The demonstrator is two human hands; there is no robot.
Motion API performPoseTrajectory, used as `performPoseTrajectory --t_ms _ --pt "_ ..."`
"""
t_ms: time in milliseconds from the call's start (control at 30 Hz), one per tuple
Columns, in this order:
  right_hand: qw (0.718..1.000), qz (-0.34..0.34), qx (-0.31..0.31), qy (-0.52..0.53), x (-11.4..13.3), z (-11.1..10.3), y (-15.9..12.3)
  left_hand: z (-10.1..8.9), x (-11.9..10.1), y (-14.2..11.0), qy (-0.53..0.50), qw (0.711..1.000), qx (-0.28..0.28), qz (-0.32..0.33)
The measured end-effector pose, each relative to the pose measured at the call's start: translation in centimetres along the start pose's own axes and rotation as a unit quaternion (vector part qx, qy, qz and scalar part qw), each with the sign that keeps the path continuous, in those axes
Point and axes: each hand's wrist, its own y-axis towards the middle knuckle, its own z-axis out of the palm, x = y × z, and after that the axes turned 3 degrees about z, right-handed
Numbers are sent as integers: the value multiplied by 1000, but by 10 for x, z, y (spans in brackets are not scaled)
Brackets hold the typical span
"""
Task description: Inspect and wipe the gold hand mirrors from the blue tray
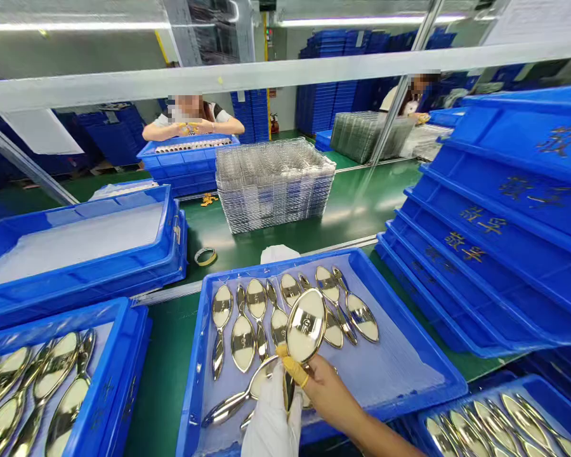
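My right hand (330,393), bare with a yellow finger cot on the thumb, pinches the handle of a shiny gold hand-mirror shell (306,325) and holds it upright over the middle blue tray (409,330). My left hand (272,419) wears a white glove and is closed beside that handle, close to a silver-gold shell (238,400) lying in the tray. Several more gold shells (285,311) lie in rows on the tray's white liner.
A blue tray of gold shells (33,393) sits at the left, another (504,425) at the lower right. Empty blue trays (495,222) are stacked on the right. A stack of clear blister trays (273,184), a tape roll (205,256) and two seated co-workers lie beyond.
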Motion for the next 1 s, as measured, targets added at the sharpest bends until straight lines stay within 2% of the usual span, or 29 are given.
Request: performPoseTrajectory --t_ms 100,200,267,333,433,500,633,800,1000 --pt "1000 15 0 -4 1 -5 -6 15 -4 -3 5 1000 13 -8" --pt "999 35 -6 -13 -2 -12 -9 16 -8 1 11 999 33 -12" --pt "998 50 -10 -20 -5 -18 -9 3 -8 12 12 998 55 -1" --pt "998 62 -17 -26 -7 -25 -8 -18 -2 33 41 996 84 9" --pt "996 79 -33 -33 -6 -33 -9 -49 19 71 163 983 84 -24" --pt "994 96 -50 -33 -5 -36 -12 -58 36 94 203 975 83 -34" --pt "985 142 -99 5 -16 -37 -25 -48 56 120 237 965 115 -16" --pt "967 171 -142 121 -35 -38 -38 -34 63 123 263 951 160 -22" --pt "957 173 -158 173 -21 -48 -32 -34 65 120 291 940 173 -42"
